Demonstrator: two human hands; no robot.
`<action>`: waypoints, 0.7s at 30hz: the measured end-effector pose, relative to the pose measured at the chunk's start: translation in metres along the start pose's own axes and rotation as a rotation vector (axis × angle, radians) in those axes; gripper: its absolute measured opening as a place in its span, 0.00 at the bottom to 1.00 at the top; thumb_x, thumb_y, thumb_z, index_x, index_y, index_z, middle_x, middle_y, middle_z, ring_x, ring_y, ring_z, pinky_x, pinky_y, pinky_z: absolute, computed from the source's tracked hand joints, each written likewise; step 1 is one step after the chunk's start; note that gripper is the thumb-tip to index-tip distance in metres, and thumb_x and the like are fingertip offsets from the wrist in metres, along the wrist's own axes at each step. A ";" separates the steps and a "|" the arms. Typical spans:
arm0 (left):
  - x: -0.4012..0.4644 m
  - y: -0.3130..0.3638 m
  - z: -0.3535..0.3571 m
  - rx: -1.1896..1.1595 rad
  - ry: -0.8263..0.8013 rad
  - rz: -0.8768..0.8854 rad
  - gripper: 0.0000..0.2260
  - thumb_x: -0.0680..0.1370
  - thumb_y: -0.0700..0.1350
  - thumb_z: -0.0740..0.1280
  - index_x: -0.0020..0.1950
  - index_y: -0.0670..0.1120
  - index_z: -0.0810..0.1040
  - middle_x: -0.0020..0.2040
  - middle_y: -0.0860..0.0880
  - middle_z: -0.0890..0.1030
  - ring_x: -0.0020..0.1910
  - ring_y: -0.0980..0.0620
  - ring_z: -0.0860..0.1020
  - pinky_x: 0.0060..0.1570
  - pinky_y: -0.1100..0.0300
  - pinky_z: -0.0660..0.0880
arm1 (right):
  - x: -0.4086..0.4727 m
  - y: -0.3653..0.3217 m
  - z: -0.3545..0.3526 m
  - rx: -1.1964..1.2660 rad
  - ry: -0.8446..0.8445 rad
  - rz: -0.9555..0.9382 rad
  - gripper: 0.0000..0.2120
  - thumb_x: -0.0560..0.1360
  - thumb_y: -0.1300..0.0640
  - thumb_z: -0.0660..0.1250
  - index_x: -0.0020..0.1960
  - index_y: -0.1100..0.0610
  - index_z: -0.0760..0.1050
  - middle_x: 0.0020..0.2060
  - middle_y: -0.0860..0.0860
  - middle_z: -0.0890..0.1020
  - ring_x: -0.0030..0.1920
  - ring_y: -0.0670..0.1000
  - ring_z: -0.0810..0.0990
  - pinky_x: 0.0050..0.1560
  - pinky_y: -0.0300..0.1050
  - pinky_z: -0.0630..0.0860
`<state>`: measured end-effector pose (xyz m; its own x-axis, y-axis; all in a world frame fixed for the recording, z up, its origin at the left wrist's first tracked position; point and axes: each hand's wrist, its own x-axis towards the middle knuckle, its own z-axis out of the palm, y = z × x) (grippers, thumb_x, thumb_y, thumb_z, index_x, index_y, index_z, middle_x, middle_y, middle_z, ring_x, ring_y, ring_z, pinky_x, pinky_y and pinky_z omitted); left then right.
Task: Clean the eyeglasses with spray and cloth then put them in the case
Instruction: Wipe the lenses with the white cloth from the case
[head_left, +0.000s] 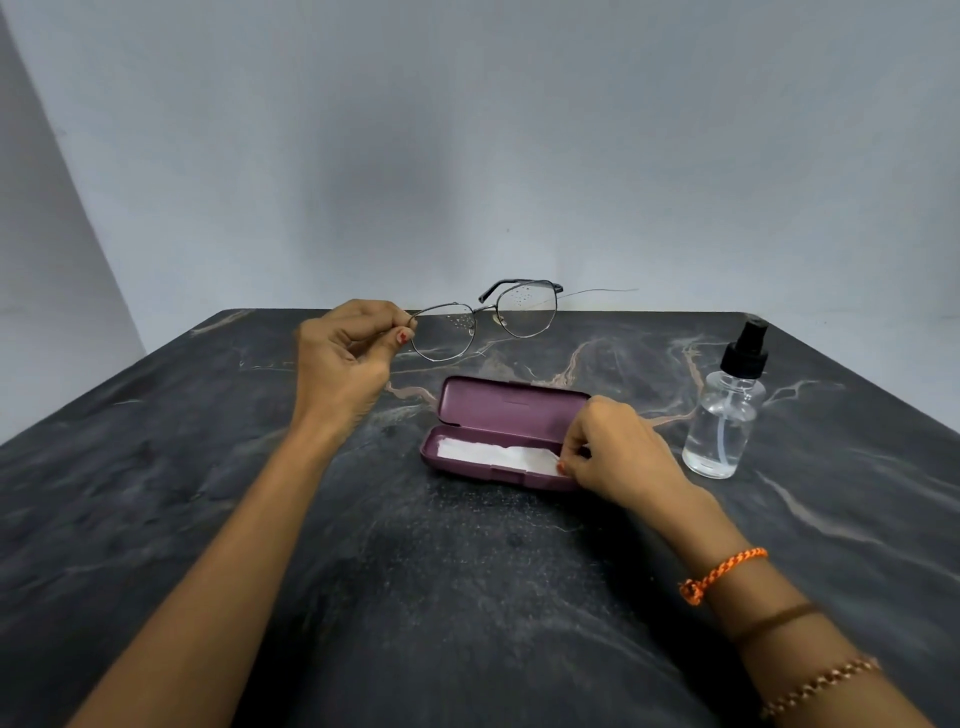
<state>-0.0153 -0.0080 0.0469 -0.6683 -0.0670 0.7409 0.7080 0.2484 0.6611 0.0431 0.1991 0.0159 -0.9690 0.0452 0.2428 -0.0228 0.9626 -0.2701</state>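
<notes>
My left hand (348, 353) pinches the outer edge of thin metal-framed eyeglasses (493, 322) and holds them up above the table, temples unfolded; small droplets speckle both lenses. A purple hard case (509, 410) lies open at the table's middle, lid tilted back. A white cloth (493, 454) lies folded in its lower half. My right hand (618, 452) pinches the cloth's right end at the case's right side. A clear spray bottle (727, 415) with a black pump top stands upright to the right of the case.
The dark marbled table (363, 571) ends at a far edge just behind the eyeglasses, against a plain grey wall (467, 130). Its right edge runs diagonally past the bottle. Bracelets circle my right wrist.
</notes>
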 end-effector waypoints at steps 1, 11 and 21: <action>0.000 0.000 0.000 0.001 -0.001 -0.003 0.12 0.69 0.28 0.67 0.52 0.34 0.76 0.39 0.53 0.78 0.37 0.69 0.77 0.43 0.75 0.75 | 0.000 0.000 0.001 -0.009 -0.004 -0.020 0.04 0.70 0.63 0.65 0.39 0.63 0.78 0.46 0.54 0.74 0.49 0.57 0.75 0.38 0.46 0.68; -0.001 -0.002 0.002 -0.023 0.004 -0.010 0.13 0.69 0.29 0.68 0.52 0.38 0.76 0.39 0.53 0.78 0.37 0.69 0.77 0.40 0.76 0.74 | 0.006 0.007 0.001 0.276 0.086 -0.036 0.07 0.76 0.57 0.60 0.40 0.57 0.71 0.39 0.50 0.75 0.42 0.53 0.73 0.40 0.45 0.65; -0.003 0.003 0.005 -0.085 -0.015 -0.028 0.13 0.69 0.29 0.68 0.51 0.37 0.76 0.39 0.51 0.79 0.37 0.67 0.78 0.40 0.76 0.74 | 0.009 -0.003 -0.018 2.030 0.028 0.385 0.11 0.80 0.60 0.53 0.48 0.65 0.71 0.45 0.61 0.79 0.46 0.56 0.80 0.40 0.45 0.81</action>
<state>-0.0123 -0.0022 0.0461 -0.6912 -0.0587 0.7203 0.7051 0.1636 0.6900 0.0389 0.2012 0.0355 -0.9868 0.1502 -0.0598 -0.0626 -0.6961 -0.7153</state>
